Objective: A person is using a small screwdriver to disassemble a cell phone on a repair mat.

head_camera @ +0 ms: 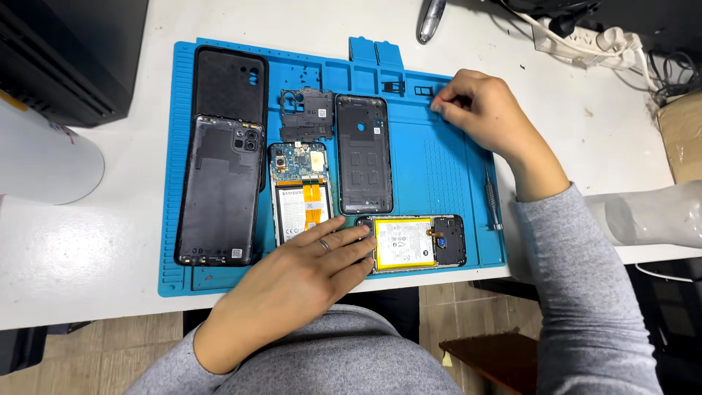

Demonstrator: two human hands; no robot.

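Phone-repair workbench, we judge: ridged blue silicone repair mat (431, 157) under our hands, opened black phones with exposed batteries (413, 241) between them, slim grey metal screwdriver (492, 197) below the right hand (482, 113).

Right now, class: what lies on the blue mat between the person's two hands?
In the head view, a black phone back cover lies on the blue mat between the left hand and the right hand.

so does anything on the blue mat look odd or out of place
Small dark specks lie scattered loose in the blue mat's top trays near the black inner frame. Otherwise the opened phones lie in tidy rows.
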